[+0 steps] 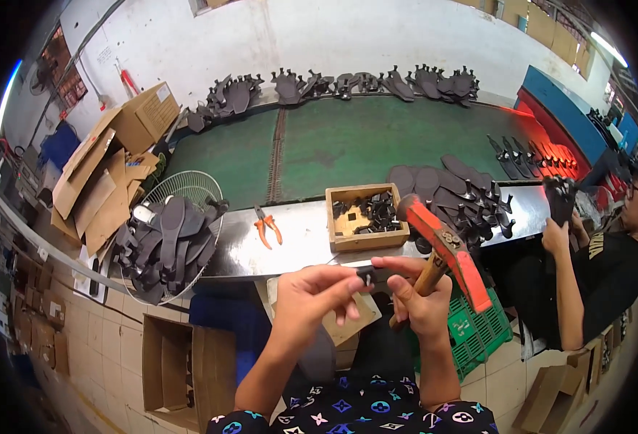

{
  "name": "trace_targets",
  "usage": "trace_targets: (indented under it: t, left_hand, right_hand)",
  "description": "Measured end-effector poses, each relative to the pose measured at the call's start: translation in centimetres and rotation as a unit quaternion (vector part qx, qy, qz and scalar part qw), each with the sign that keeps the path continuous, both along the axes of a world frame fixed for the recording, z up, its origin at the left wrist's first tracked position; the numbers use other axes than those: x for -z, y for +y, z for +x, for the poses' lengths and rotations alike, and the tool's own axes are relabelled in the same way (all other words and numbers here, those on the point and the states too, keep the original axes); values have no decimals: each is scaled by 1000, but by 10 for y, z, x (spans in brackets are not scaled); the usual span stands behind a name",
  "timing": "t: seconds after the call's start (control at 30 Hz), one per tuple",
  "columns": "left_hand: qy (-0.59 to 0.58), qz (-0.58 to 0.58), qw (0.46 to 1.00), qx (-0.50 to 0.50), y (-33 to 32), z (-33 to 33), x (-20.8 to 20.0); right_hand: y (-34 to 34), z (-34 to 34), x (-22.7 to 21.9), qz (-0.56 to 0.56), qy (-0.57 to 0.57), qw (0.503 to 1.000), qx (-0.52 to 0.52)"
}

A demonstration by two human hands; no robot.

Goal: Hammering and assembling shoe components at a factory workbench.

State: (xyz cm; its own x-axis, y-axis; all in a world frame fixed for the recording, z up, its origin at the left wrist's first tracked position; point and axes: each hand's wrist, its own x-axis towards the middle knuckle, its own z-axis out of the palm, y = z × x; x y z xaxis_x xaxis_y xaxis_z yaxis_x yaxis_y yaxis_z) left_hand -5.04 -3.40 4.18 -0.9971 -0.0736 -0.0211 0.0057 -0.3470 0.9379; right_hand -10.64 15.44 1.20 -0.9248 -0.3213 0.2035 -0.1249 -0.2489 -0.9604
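Note:
My left hand [312, 296] is closed, pinching a small black piece [367, 275] between thumb and fingertips; a pale bit shows at its lower end. My right hand [424, 296] grips the wooden handle of a hammer [430, 275], whose worn red head [445, 246] slants up and to the right of the hand. Its forefinger reaches left, close to the black piece; whether it touches is unclear. Just beyond my hands, a wooden box [368, 243] holds several small black parts. Dark shoe soles with heels [460, 192] lie piled behind the hammer.
Orange-handled pliers [268, 230] lie on the metal bench edge [239, 246]. A wire basket of soles [202, 271] stands left. Beyond runs a green conveyor belt [348, 137], with more soles [362, 84] along its far side. A green crate [471, 336] sits below; a co-worker [587, 275] handles soles at right.

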Motion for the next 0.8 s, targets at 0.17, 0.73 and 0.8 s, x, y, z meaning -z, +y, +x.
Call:
trace_targets:
  t: [0.17, 0.73, 0.8]
  left_hand:
    - [-8, 2, 1000, -8, 9, 29, -7]
    - [193, -484, 837, -167, -39, 31, 76]
    - [108, -539, 800, -240, -55, 20, 101]
  right_hand:
    - [-9, 17, -8, -75, 20, 994, -76]
    - [-53, 6, 43, 33, -70, 984, -158]
    - [-63, -8, 55, 89, -78, 981, -151]
